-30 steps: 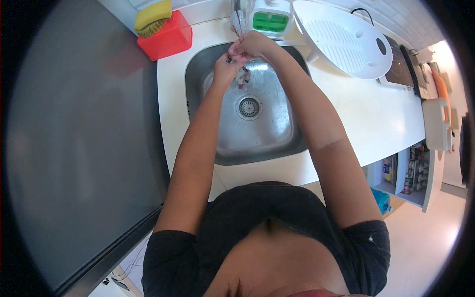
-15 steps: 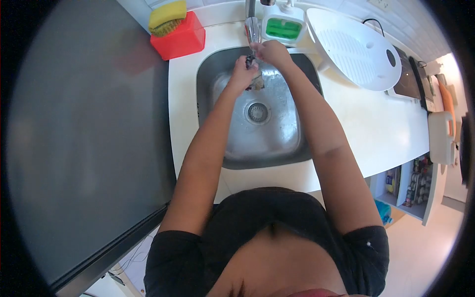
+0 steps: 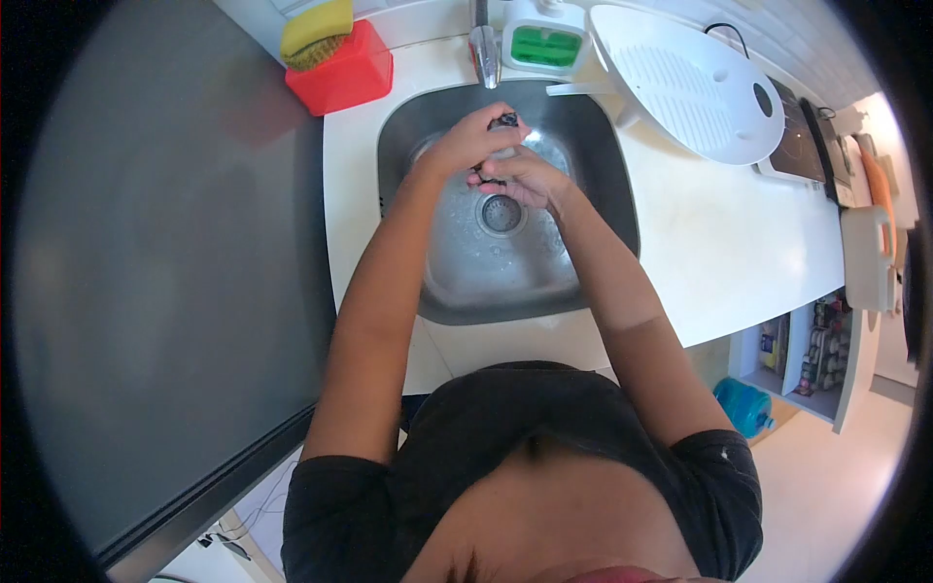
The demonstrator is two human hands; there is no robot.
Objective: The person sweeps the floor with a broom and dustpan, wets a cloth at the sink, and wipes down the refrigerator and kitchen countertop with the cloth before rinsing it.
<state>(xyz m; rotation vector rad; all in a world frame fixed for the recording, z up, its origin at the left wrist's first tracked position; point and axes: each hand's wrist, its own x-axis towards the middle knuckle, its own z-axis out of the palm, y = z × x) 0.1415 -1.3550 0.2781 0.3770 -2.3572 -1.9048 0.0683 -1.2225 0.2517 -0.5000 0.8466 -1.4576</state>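
Over the steel sink (image 3: 510,291), my left hand (image 3: 468,138) is closed around a small, partly black, partly clear thing (image 3: 503,121), whose kind I cannot make out. My right hand (image 3: 530,175) lies just below and to the right, its fingers curled round the lower part of the same thing. Much of it is hidden by my fingers. Both hands are between the faucet (image 3: 485,60) and the drain (image 3: 501,214). No water stream is visible at the spout.
A red box (image 3: 340,73) with a yellow sponge (image 3: 316,27) stands behind the sink's left side. A green soap dispenser (image 3: 544,44) is beside the faucet. The white dish rack (image 3: 695,87) occupies the right counter. A dark panel (image 3: 175,253) borders the left; an open drawer (image 3: 821,369) is lower right.
Both hands have moved down, away from the faucet and closer to the drain. My right hand has left the spout and come below my left hand, onto the black-and-clear thing.
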